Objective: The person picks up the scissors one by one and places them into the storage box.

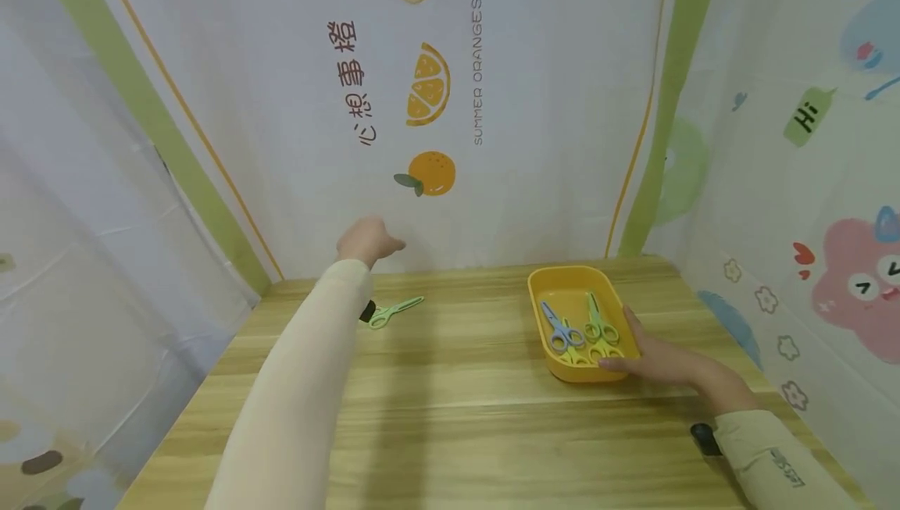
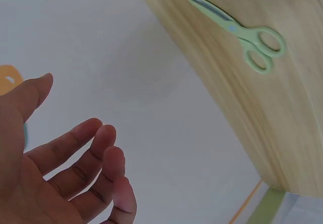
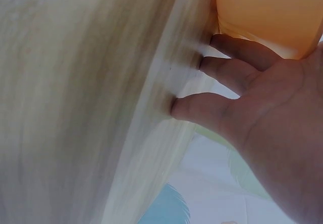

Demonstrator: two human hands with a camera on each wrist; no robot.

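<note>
My left hand (image 1: 367, 240) is raised above the back of the table, its fingers apart and loosely bent, with nothing in them. Below it, a pair of light green scissors (image 1: 397, 312) lies on the wood, shown whole in the left wrist view with its blades together. At the right, my right hand (image 1: 661, 358) rests against the near right corner of a yellow plastic bin (image 1: 555, 371). Its thumb lies along the rim, and its other fingers extend beside the wall, tips touching the table. Inside the bin are blue scissors (image 1: 560, 330), green scissors (image 1: 600, 321) and yellow-green ones (image 1: 573, 352).
The wooden table (image 1: 478, 447) meets a white curtain (image 1: 520, 205) printed with oranges at its back edge. Another printed curtain (image 1: 745, 205) hangs along the right side, and a pale cloth (image 1: 91, 260) along the left.
</note>
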